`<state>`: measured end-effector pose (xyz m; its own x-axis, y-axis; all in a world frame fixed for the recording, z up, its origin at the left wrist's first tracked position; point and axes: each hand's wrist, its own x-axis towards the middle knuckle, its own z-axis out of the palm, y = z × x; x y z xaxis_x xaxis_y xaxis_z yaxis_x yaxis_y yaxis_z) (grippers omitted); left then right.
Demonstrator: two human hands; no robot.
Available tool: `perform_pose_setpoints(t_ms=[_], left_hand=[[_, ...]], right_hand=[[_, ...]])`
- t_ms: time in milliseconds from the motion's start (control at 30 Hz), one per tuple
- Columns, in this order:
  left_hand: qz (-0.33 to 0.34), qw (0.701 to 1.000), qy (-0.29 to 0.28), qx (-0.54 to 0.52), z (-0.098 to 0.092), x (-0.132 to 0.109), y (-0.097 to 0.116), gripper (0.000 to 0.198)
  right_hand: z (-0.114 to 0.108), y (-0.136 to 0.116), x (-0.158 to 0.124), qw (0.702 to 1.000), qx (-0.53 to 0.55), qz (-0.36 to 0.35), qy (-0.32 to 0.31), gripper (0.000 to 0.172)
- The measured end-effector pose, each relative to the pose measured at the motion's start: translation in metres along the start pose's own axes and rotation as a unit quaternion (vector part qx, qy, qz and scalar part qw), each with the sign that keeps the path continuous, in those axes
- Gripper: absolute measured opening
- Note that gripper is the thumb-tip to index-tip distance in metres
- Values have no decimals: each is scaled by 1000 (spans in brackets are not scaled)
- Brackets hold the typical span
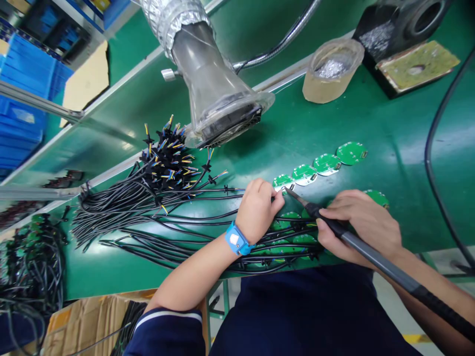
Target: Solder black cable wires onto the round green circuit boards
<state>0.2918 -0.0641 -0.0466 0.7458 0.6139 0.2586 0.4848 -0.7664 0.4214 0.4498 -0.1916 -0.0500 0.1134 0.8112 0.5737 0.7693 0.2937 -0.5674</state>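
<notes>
My right hand [359, 225] is wrapped round a soldering iron [374, 257], whose tip touches or hovers just over the near edge of a round green circuit board [282, 180]. At that same edge my left hand [258, 207] is closed in a pinch, with a black cable [234, 190] running into it from the left. The wire ends between its fingers are mostly hidden. In a slanting row beyond lie more round boards: one [304, 174] beside the first, another [326, 164], then a last one [352, 153]. A blue wrist strap [236, 239] is on my left wrist.
A bundle of black cables [122, 198] with bare coloured ends lies left. Wired boards [289, 220] lie under cables near my body. A fume extractor nozzle [218, 94] hangs above. Behind stand a solder-scrap cup [332, 74], a yellowish sponge [419, 66] and an iron stand [401, 29].
</notes>
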Motion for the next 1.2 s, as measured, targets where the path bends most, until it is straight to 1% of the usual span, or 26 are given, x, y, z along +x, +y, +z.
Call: perform_pose_setpoints(t_ms=[33, 167, 233, 333, 400, 533, 667, 867, 933, 967, 1033, 1133, 1200], left_hand=[[1, 1000, 2, 7, 0, 0, 0, 19], [-3, 1000, 1, 15, 0, 1, 1, 19], [-12, 1000, -6, 0, -1, 2, 1, 16], [-20, 999, -15, -43, -3, 3, 0, 6], [-19, 997, -27, -64, -5, 4, -1, 3], [-28, 995, -56, -77, -8, 9, -3, 7], [-44, 993, -76, -77, -10, 14, -5, 10], [-60, 993, -73, -77, -10, 16, -3, 11], [-70, 992, -71, -74, -11, 16, -2, 11], [-75, 992, -72, -72, -11, 17, -2, 11], [-84, 991, -79, -69, -11, 18, -1, 12], [-93, 989, -93, -62, -9, 20, 0, 12], [-99, 988, -106, -51, -8, 22, 2, 13]], right_hand=[[-1, 0, 0, 1000, 8, 9, 10, 20], [-7, -3, 4, 993, 52, 80, 74, 14], [-8, -3, 8, 990, 62, 87, 92, 15], [-6, -2, 13, 992, 59, 80, 77, 15], [-4, -2, 14, 994, 49, 80, 62, 13], [-2, -2, 14, 996, 2, 78, 37, 9], [-1, -1, 14, 998, -6, 59, 33, 11], [2, 2, 12, 999, -17, 41, 9, 15], [2, 3, 10, 999, -12, 40, 10, 17], [2, 3, 9, 999, -2, 51, 16, 17], [2, 2, 7, 995, 36, 83, 48, 15], [-1, 2, 6, 980, 108, 127, 112, 14], [-3, 4, 6, 970, 141, 141, 137, 14]])
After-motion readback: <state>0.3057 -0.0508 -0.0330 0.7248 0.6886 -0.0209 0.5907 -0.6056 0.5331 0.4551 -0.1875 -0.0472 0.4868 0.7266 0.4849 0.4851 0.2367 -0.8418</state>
